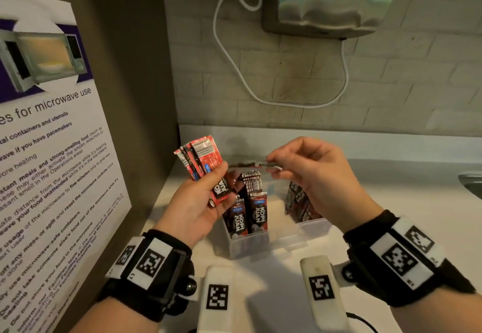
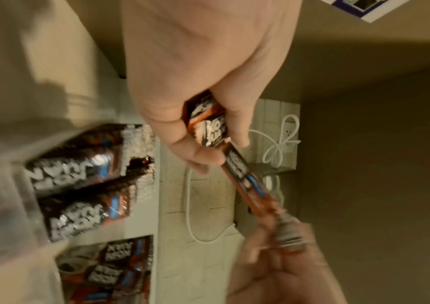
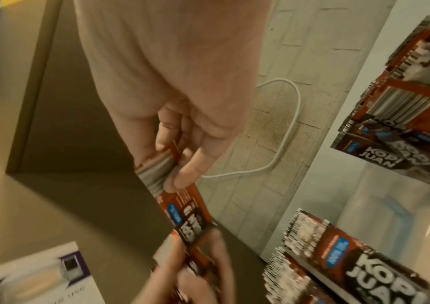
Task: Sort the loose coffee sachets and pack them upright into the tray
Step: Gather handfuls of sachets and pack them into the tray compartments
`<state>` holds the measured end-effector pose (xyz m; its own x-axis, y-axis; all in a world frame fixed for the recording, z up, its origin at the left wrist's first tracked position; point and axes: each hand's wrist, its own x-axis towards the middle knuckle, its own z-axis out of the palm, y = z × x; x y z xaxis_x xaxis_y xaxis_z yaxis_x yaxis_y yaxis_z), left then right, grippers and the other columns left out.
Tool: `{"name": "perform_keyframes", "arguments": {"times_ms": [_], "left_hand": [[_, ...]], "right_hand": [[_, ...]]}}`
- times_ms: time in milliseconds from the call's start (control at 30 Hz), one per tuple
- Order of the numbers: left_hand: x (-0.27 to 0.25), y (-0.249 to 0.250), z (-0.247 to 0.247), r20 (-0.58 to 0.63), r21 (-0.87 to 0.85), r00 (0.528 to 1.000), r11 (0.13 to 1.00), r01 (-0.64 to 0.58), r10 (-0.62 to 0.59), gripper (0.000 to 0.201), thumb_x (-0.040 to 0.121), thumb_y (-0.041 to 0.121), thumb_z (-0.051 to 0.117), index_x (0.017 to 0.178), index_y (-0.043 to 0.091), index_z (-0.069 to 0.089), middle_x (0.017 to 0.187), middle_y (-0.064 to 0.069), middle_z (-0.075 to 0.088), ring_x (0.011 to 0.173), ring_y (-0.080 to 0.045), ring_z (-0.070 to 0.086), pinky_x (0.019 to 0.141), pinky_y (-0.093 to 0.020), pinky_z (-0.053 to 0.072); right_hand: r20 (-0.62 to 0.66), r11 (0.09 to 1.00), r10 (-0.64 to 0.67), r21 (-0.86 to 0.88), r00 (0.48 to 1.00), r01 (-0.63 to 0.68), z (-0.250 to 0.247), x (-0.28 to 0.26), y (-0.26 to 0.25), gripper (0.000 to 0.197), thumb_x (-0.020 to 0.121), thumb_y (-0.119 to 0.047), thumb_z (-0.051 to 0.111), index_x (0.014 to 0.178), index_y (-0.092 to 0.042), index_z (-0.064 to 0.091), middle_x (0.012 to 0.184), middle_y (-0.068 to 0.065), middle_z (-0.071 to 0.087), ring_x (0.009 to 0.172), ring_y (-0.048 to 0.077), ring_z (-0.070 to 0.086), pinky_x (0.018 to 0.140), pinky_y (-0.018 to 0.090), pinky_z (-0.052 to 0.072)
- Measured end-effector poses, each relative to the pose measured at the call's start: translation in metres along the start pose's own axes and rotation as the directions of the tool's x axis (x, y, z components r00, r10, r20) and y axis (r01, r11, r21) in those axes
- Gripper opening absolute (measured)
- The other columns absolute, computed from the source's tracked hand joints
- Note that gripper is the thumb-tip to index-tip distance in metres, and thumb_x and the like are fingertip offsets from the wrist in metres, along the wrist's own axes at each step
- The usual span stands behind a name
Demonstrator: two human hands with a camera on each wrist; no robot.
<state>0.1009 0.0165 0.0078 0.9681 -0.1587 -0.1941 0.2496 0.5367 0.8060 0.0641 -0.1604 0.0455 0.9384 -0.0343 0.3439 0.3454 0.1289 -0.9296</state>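
Fingers (image 1: 224, 176) of the left hand (image 1: 198, 202) curl round a fanned bundle of sachets (image 1: 202, 160). The right hand (image 1: 310, 173) pinches a single sachet (image 1: 247, 164) between thumb and fingertips, edge-on, just beside the bundle. Below both hands, the tray (image 1: 263, 241) holds upright sachets (image 1: 251, 210).

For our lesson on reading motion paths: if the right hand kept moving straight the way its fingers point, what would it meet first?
Probably the left hand and its fanned bunch of red coffee sachets. The right hand points its pinched red sachet at them; depth is unclear.
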Motion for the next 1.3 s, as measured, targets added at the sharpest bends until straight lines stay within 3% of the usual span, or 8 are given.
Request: {"name": "perform_keyframes", "arguments": {"times_ms": [133,200,300,367,500,733,933,1300], "left_hand": [[0.003,0.003,0.010,-0.031,-0.048,0.995,0.994,-0.098,0.097,0.012,0.078,0.004,0.072,0.084,0.012,0.065,0.076,-0.004,0.070,0.063,-0.011,0.067,0.041,-0.018,0.046],[0.002,0.001,0.014,-0.024,0.023,0.986,0.986,-0.166,0.167,0.017,0.078,0.002,0.073,0.087,0.012,0.064,0.075,-0.002,0.070,0.062,-0.009,0.067,0.043,-0.018,0.046],[-0.003,-0.006,0.022,0.043,0.151,0.973,0.961,-0.232,0.228,0.019,0.077,0.001,0.075,0.084,0.013,0.063,0.068,0.003,0.070,0.060,-0.007,0.068,0.048,-0.020,0.048],[-0.005,-0.008,0.025,0.052,0.166,0.970,0.956,-0.241,0.236,0.019,0.077,0.003,0.076,0.084,0.015,0.063,0.067,0.005,0.070,0.061,-0.007,0.068,0.048,-0.020,0.049],[-0.002,0.000,0.016,-0.004,0.125,0.979,0.971,-0.204,0.206,0.013,0.081,0.009,0.074,0.090,0.012,0.065,0.078,-0.002,0.071,0.068,-0.013,0.070,0.046,-0.019,0.050],[-0.003,0.007,-0.009,-0.091,0.054,0.994,0.997,-0.060,0.065,0.016,0.082,0.019,0.073,0.094,0.011,0.066,0.079,-0.006,0.070,0.070,-0.018,0.069,0.048,-0.020,0.054],[-0.004,0.006,-0.017,-0.074,0.000,0.997,1.000,-0.003,0.003,0.014,0.091,0.004,0.055,0.105,0.005,0.058,0.091,-0.013,0.069,0.072,-0.023,0.072,0.051,-0.025,0.056],[-0.009,-0.005,-0.016,-0.069,0.086,0.997,0.995,0.044,-0.039,0.015,0.088,0.000,0.061,0.098,0.011,0.061,0.096,-0.011,0.070,0.087,-0.023,0.067,0.050,-0.024,0.056]], "right_hand": [[0.053,0.936,0.072,-0.349,0.996,-0.049,0.005,-0.014,0.007,0.050,0.063,0.009,0.078,0.099,-0.021,0.061,0.095,0.001,0.064,0.063,0.017,0.060,0.053,0.022,0.053],[0.028,0.891,0.116,-0.444,0.993,-0.092,0.007,-0.015,0.008,0.042,0.072,0.007,0.076,0.097,-0.023,0.060,0.093,0.004,0.063,0.063,0.019,0.063,0.045,0.020,0.049],[-0.019,0.810,0.064,-0.582,0.998,-0.063,0.007,-0.009,0.011,0.016,0.083,-0.007,0.071,0.080,-0.022,0.067,0.081,0.010,0.070,0.067,0.018,0.065,0.062,0.039,0.058],[-0.024,0.757,0.053,-0.651,0.998,-0.056,0.005,-0.002,0.010,0.019,0.085,-0.011,0.069,0.074,-0.026,0.068,0.072,-0.001,0.071,0.063,0.011,0.064,0.061,0.031,0.056],[-0.180,0.785,0.060,-0.599,0.982,-0.157,-0.007,0.013,0.012,0.020,0.084,-0.006,0.069,0.073,-0.022,0.066,0.058,-0.012,0.062,0.046,-0.001,0.053,0.047,0.015,0.041],[-0.188,0.728,0.319,-0.579,0.929,-0.367,-0.023,0.016,0.052,0.012,0.088,-0.002,0.062,0.078,-0.008,0.059,0.085,0.019,0.069,0.066,0.024,0.064,0.074,0.048,0.055],[-0.162,0.679,0.410,-0.603,0.898,-0.419,-0.020,0.014,0.072,0.019,0.088,-0.004,0.064,0.071,-0.010,0.057,0.063,0.002,0.060,0.052,0.013,0.058,0.045,0.020,0.044],[-0.185,0.651,0.398,-0.633,0.898,-0.419,-0.023,0.014,0.079,0.006,0.081,-0.002,0.071,0.084,-0.001,0.065,0.070,0.004,0.065,0.052,0.012,0.054,0.041,0.018,0.041]]}}
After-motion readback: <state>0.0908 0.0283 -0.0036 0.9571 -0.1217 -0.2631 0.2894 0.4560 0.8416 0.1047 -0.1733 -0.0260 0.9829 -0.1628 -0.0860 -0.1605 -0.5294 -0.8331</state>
